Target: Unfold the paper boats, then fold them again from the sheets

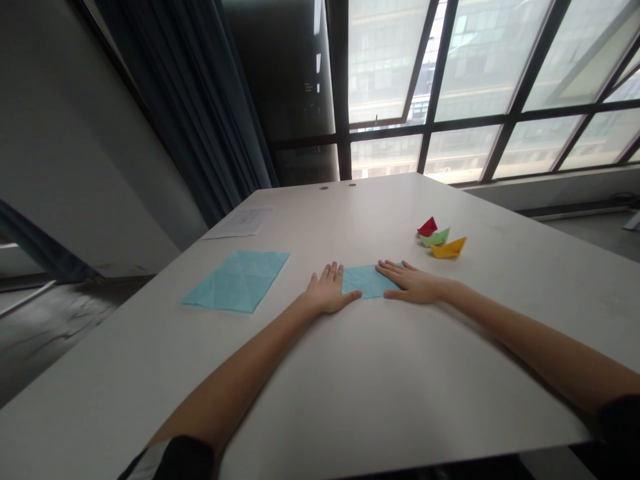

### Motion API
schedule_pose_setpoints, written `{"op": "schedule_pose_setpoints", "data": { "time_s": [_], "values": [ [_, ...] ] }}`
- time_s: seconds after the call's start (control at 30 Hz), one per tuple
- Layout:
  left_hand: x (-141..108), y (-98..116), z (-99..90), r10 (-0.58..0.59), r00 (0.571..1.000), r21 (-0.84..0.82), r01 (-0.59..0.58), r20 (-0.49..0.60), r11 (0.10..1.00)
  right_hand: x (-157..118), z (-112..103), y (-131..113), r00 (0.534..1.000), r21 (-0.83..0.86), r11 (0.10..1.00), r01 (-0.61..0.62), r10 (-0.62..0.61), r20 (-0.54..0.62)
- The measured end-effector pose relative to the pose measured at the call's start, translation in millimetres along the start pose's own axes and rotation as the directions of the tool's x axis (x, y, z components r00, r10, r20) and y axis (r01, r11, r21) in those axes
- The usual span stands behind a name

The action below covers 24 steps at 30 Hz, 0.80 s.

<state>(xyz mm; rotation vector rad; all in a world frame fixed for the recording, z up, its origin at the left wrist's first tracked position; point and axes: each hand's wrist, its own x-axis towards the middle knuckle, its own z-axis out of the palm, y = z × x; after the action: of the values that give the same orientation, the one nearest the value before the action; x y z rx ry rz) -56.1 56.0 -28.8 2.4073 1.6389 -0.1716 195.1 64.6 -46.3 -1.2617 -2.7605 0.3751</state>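
Observation:
A light blue sheet of paper (364, 283), smaller than the other blue one and seemingly folded, lies flat on the white table. My left hand (327, 290) rests on its left end, fingers spread and pointing away from me. Over its right end lies my right hand (413, 283), palm down with the fingers stretched out to the left. Both hands are open and press on the paper without gripping it. The paper's ends are partly hidden under the hands.
A larger creased blue sheet (237, 281) lies to the left. Three folded paper boats, red (427, 227), green (435, 237) and yellow (449, 248), stand beyond my right hand. A printed page (240, 223) lies at the far left of the table (360, 387). Windows are behind.

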Motion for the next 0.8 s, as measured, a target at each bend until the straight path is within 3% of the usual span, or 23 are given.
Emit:
{"op": "schedule_pose_setpoints", "data": {
  "time_s": [0.07, 0.23, 0.33, 0.63, 0.8],
  "values": [
    [-1, -1, 0.6, -0.003, 1.0, 0.002, 0.003, -0.001, 1.0, -4, -5, 0, 0.999, -0.003, 0.999, 0.041, -0.041, -0.015],
    [-3, -2, 0.6, 0.015, 1.0, 0.002, -0.015, -0.007, 1.0, -5, -18, -9, 0.966, -0.07, 0.982, 0.178, -0.188, -0.176],
    [-3, -3, 0.1, 0.035, 0.999, 0.016, -0.035, 0.002, 0.999, -5, -22, -12, 0.948, -0.097, 0.966, 0.24, -0.255, -0.191],
    [-2, -15, -3.4, 0.1, 0.994, -0.004, -0.1, 0.04, 0.995, -6, -23, -13, 0.915, -0.239, 0.928, 0.284, -0.337, -0.223],
    [-3, -25, -12.4, 0.171, 0.98, -0.081, -0.163, 0.104, 0.983, -4, -23, -18, 0.842, -0.406, 0.872, 0.275, -0.422, -0.335]
  ]
}}
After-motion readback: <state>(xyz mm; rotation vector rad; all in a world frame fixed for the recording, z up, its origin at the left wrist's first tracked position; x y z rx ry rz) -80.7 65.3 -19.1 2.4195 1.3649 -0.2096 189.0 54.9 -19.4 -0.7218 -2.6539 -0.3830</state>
